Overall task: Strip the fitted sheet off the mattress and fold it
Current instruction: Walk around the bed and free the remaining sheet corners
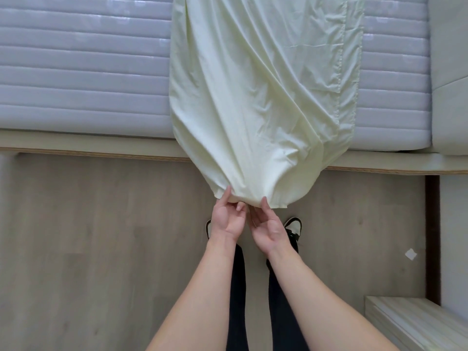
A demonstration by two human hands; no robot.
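In the head view, the pale green fitted sheet (pixel 263 97) is seen folded into a long strip lying across the quilted mattress (pixel 83 67), its near end pulled past the mattress edge over the wooden floor (pixel 101 236). That end's hem is pinched by the left hand (pixel 228 216) and the right hand (pixel 268 229), held side by side.

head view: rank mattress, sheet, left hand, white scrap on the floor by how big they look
1. mattress
2. sheet
3. left hand, though it is nearest the camera
4. white scrap
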